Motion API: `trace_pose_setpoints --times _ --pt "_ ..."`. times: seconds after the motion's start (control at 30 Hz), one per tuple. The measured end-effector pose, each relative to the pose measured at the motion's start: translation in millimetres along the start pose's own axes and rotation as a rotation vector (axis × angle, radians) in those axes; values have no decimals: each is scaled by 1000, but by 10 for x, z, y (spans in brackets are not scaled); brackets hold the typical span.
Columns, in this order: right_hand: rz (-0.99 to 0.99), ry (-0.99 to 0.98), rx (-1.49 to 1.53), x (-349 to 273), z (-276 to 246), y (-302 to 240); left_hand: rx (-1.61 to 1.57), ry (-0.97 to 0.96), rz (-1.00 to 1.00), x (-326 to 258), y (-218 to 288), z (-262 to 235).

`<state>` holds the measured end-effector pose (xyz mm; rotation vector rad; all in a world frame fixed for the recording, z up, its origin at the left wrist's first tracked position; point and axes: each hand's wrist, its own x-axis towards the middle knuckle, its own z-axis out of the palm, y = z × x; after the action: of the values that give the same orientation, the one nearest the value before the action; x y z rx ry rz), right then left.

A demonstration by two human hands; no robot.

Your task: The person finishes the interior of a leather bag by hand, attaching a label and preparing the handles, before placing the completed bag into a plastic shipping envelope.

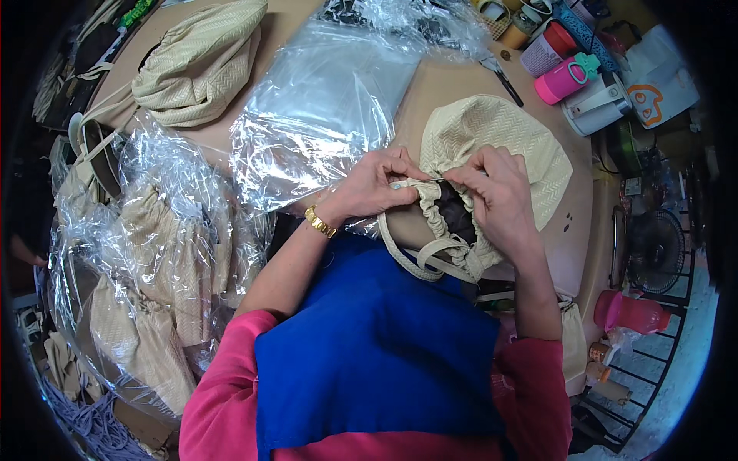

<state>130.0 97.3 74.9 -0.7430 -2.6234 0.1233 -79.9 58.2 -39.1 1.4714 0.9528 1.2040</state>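
Observation:
A cream fabric bag [523, 142] with a herringbone texture lies on the table in front of me. Its mouth is gathered in ruffles, and dark lining shows inside. My left hand [377, 184], with a gold watch or bracelet at the wrist, pinches the gathered rim between thumb and fingers. Opposite it, my right hand [496, 196] is closed at the same rim, thumb and forefinger together. Something thin and pale spans the fingertips; I cannot tell what it is. The bag's cream strap [400, 260] loops down toward my blue apron [377, 338].
Clear plastic sleeves [315, 107] lie beyond my left hand. Bagged cream bags [165, 269] pile up at the left, and another cream bag [204, 65] sits at the far left. A cutter knife [503, 81], a pink bottle [565, 78] and a fan [655, 250] stand toward the right.

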Motion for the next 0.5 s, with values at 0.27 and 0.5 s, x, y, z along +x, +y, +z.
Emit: trace_pose_setpoints --times 0.27,0.5 --pt "-22 85 -121 -34 -33 -151 -29 43 -6 -26 31 28" --pt "-34 55 -212 -57 18 -174 -161 49 -64 -30 51 64"
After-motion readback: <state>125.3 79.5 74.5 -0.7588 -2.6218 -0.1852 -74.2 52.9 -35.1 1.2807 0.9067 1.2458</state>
